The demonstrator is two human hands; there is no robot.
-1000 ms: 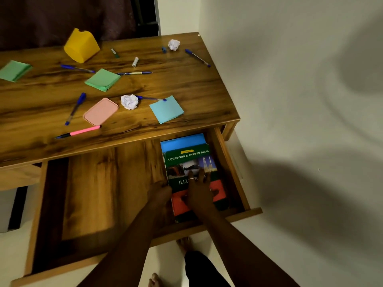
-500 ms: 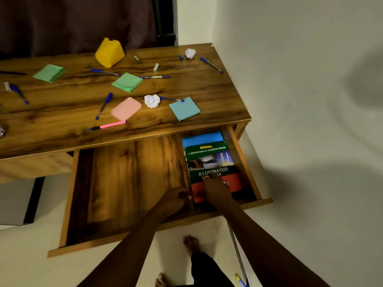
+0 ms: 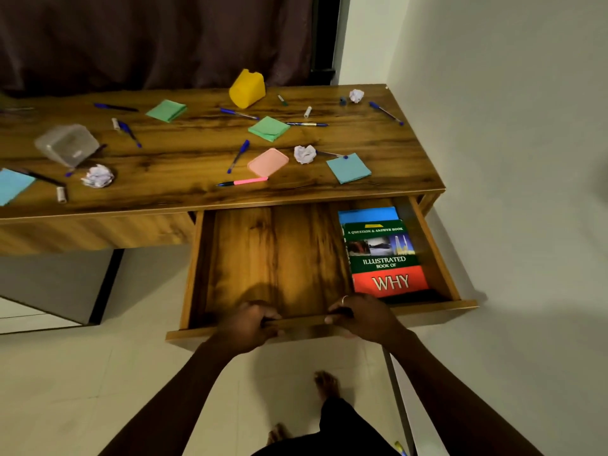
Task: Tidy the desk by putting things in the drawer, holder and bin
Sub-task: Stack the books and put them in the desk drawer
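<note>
The wooden drawer [image 3: 273,258] stands pulled out under the desk [image 3: 197,136]. A green and red book [image 3: 385,258] lies in its right end, on top of a blue book [image 3: 367,214]. My left hand [image 3: 245,327] and my right hand [image 3: 365,319] both grip the drawer's front edge [image 3: 437,306]. On the desk lie several blue pens [image 3: 238,156], a pink pen [image 3: 243,182], green, blue and pink note pads [image 3: 268,128], crumpled paper balls [image 3: 304,154], a tipped yellow holder [image 3: 247,88] and a tipped clear container [image 3: 67,144].
A white wall [image 3: 510,159] runs along the desk's right side. A dark curtain [image 3: 148,37] hangs behind the desk. My bare feet [image 3: 325,385] stand on the pale tiled floor below the drawer. A grey cabinet side [image 3: 49,284] sits under the desk at left.
Both hands left the book in the drawer and came back to grip the drawer's front edge. The view pulled back, showing more of the desk's left side.
</note>
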